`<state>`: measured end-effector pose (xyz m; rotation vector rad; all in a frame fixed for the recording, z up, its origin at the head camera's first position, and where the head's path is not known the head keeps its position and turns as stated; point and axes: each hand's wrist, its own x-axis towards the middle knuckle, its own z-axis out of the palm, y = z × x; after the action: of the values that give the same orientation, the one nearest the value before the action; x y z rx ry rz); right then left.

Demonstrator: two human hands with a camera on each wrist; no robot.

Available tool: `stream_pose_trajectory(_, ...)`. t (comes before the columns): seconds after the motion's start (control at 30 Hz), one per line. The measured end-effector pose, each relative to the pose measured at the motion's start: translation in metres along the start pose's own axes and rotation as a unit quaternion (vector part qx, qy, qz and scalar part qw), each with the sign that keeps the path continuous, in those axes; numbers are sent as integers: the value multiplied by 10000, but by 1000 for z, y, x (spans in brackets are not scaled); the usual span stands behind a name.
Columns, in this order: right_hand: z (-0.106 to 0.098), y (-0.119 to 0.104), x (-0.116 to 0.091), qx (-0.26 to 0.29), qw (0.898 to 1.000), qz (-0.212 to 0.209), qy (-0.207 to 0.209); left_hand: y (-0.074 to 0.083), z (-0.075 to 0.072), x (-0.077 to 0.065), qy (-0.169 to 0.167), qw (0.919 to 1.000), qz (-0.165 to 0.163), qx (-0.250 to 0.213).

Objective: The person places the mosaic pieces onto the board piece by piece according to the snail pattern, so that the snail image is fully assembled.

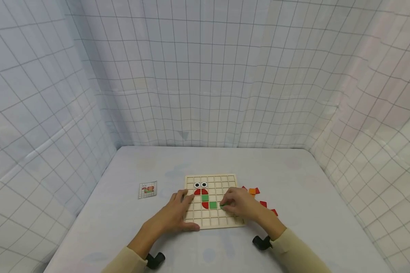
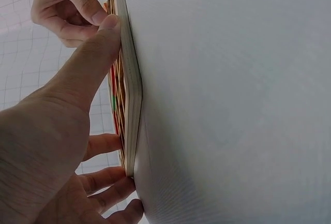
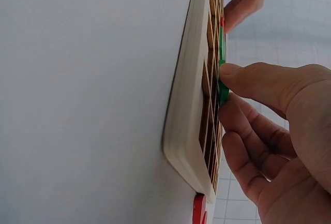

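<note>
A pale wooden grid board (image 1: 225,222) lies on the table. My left hand (image 1: 172,216) rests at its left side, fingers spread along the left edge and thumb (image 2: 106,30) along the front edge. Between thumb and fingertips my right hand (image 1: 240,203) pinches a green tile (image 3: 223,90) over the right half of the grid, mostly hidden from the head view. On the board sit two eye tiles (image 1: 204,185), red curved tiles (image 1: 205,205) and two green square tiles (image 1: 213,205), the lower one just left of the pinched tile.
Left of the board lies a small picture card (image 1: 147,189) with a coloured figure on a grid. To the right, partly behind my right hand, are loose red tiles (image 1: 263,204) and orange tiles (image 1: 252,191). Grid-patterned curtains (image 1: 205,76) enclose the table (image 1: 123,235).
</note>
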<state>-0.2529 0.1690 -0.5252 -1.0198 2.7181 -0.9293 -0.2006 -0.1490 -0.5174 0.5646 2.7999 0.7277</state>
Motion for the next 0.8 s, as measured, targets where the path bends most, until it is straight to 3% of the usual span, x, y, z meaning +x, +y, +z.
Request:
stream_pose_trajectory(0.23, 3, -2, 6, -223, 9996, -142, -15, -4, 3, 1, -15, 10000, 23, 36)
stream_pose_trajectory(0.8, 6, -7, 12, 68, 9999, 100, -14, -4, 4, 2, -10, 10000, -20, 13)
